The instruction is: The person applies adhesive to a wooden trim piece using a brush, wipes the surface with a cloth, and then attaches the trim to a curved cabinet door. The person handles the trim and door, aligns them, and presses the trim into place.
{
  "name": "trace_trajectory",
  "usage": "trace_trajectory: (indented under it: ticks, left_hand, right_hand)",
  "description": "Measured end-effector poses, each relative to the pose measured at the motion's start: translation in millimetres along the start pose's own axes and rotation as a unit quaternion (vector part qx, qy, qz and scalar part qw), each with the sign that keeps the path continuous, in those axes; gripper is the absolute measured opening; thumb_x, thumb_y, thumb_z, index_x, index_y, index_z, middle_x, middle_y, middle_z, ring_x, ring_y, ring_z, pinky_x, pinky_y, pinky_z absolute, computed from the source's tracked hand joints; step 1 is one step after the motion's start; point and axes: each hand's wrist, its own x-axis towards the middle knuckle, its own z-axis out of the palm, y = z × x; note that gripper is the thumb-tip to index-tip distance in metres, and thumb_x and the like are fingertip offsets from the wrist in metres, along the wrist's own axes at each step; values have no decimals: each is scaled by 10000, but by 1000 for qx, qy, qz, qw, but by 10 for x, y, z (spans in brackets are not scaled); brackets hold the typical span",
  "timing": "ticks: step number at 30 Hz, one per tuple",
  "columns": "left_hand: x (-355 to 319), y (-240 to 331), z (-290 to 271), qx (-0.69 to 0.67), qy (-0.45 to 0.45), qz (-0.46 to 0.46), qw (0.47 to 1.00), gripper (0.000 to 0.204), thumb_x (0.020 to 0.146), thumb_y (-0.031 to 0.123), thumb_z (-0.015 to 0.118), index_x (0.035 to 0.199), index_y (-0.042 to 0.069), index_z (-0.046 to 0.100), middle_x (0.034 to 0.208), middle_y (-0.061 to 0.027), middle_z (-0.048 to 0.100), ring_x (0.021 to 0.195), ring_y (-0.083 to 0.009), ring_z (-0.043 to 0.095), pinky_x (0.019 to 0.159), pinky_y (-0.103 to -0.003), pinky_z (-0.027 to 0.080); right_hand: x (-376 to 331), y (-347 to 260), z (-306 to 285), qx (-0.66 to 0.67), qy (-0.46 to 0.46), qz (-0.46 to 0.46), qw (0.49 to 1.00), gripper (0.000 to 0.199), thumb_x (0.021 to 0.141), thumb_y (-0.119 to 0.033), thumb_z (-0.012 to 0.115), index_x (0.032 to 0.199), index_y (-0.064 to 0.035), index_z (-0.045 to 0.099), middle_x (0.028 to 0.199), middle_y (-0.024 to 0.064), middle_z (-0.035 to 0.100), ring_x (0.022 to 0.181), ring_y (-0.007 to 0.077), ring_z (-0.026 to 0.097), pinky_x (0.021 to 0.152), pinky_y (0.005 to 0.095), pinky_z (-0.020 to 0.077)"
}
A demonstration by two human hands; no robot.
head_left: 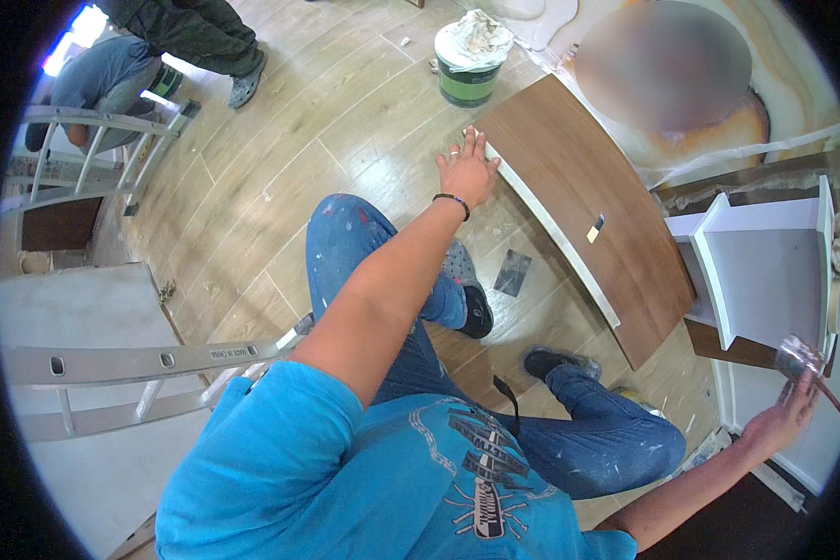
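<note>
A brown wood-look panel (579,187) lies low over the floor, with a white strip along its long near-left edge. My left hand (468,170) rests at the panel's far-left corner, fingers stretched out on the edge. At the far right, my right hand (782,422) has its fingers round what looks like a flat paintbrush (798,357), with a smeared metal band and thin brown handle. The brush is beside the white shelf unit (765,252); its bristles cannot be made out. On the panel lies a small tool with a dark and a pale end (595,228), perhaps a scraper.
A green bucket (467,86) topped with white cloth stands beyond the panel. A dark square sheet (512,273) lies by my shoe. Aluminium ladders (159,362) are at left, and another person (112,84) is at the upper left. Marbled sheeting (793,56) is at the upper right.
</note>
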Motion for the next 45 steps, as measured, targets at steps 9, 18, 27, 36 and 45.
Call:
trace_trajectory:
  ticks: [9, 18, 27, 36, 45]
  left_hand:
    - [-23, -43, -70, -28, 16, -2, 999, 676, 1095, 504, 507, 1649, 125, 424, 1766, -117, 303, 1450, -399, 471, 1118, -670, 346]
    - [-43, -3, -48, -33, 42, -10, 999, 656, 1082, 488, 532, 1616, 110, 479, 1748, -128, 333, 1445, -393, 476, 1126, -670, 326]
    - [-161, 125, -240, -40, 77, -19, 996, 596, 1071, 492, 560, 1513, 94, 596, 1610, -168, 517, 1408, -391, 514, 1104, -658, 353]
    - [-1053, 1012, -1429, -247, -79, 339, 904, 501, 1014, 375, 710, 1430, 99, 669, 1138, -140, 730, 1109, -290, 689, 1001, -465, 470]
    - [-1548, 1278, -1903, -272, -50, 505, 818, 841, 759, 347, 924, 1525, 173, 623, 1014, -61, 651, 991, -257, 625, 953, -396, 431]
  right_hand:
    - [-352, 268, 88, 7, 8, 50, 999, 698, 1027, -159, 763, 1580, 71, 405, 1471, 204, 612, 1363, 251, 586, 1214, 412, 404]
    - [-474, 286, 130, 0, 12, 43, 999, 678, 1029, -138, 756, 1585, 50, 417, 1480, 202, 617, 1345, 240, 602, 1195, 389, 417]
    - [-520, 357, 178, 39, -22, 39, 998, 675, 1011, -136, 779, 1576, 33, 450, 1510, 181, 594, 1387, 240, 574, 1184, 378, 432]
    - [-1392, 312, 1163, 109, -164, 120, 973, 726, 953, -6, 766, 1601, -38, 440, 1547, 146, 549, 1387, 245, 568, 1167, 415, 480]
    - [-2168, 634, 1766, 59, -331, 73, 939, 735, 828, 16, 855, 1485, -73, 537, 1426, 141, 655, 1297, 268, 654, 1103, 415, 536]
